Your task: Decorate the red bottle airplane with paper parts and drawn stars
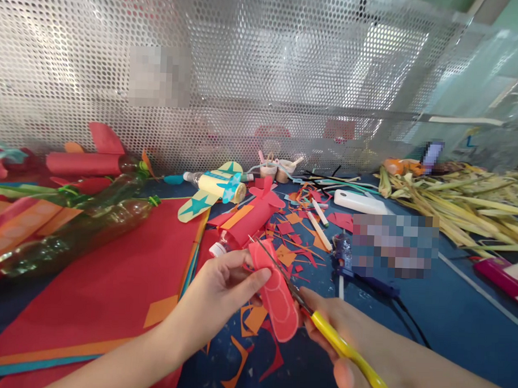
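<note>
Between thumb and fingers, my left hand (234, 283) pinches a red paper cutout (277, 299) with a rounded end and pale drawn lines. My right hand (335, 327) is wrapped round yellow-handled scissors (342, 344). Their blades lie along the right edge of the cutout, tips pointing up and left; whether they bite into the paper I cannot tell. Just beyond my left hand lies a plastic bottle wrapped in red paper (252, 219), with an orange strip and a white cap. Orange and red paper scraps (286, 254) are scattered around and below the hands.
Red paper sheets (124, 274) and green plastic bottles (83, 233) lie at left. A yellow paper plane with blue stars (214, 189) rests behind. To the right are a blue glue gun (362, 279) with its cord, dry plant strips (466, 201) and a magenta box (500, 279). Perforated metal mesh (263, 75) stands behind.
</note>
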`<state>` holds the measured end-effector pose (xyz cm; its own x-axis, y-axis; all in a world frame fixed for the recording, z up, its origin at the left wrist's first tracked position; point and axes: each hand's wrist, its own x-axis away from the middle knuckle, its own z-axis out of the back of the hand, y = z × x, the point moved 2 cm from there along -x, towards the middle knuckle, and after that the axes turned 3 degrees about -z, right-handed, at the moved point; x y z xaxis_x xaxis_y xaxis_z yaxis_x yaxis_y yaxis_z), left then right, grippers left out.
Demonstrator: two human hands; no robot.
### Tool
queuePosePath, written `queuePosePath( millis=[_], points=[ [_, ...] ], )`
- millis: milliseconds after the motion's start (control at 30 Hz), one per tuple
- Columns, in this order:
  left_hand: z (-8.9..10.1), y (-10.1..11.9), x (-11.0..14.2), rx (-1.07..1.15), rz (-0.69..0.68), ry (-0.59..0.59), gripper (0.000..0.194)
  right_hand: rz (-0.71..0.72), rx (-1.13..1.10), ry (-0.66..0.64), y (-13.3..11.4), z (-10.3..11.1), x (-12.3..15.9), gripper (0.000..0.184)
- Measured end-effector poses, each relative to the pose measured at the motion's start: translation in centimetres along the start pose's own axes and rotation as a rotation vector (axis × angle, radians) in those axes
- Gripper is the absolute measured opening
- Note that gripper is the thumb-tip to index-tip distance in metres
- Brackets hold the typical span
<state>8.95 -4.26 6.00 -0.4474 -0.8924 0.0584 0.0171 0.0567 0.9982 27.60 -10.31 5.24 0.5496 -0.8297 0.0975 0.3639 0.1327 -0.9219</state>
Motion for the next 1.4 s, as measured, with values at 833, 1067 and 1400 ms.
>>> queuePosePath(
  millis=[833,1067,1400],
  points=[
    [-0.6,-0.2,0.5,-0.038,-0.051,0.103,0.015,-0.015,0.078,-0.083,-0.7,0.8,0.1,0.074],
    [-0.8,-0.7,0.6,0.005,-0.021,0.09,0.017,-0.004,0.066,-0.068,-0.8,0.5,-0.1,0.077],
    [-0.8,-0.9,0.6,-0.026,-0.004,0.089,0.019,-0.017,0.05,-0.062,-0.9,0.4,-0.3,0.07]
  ],
)
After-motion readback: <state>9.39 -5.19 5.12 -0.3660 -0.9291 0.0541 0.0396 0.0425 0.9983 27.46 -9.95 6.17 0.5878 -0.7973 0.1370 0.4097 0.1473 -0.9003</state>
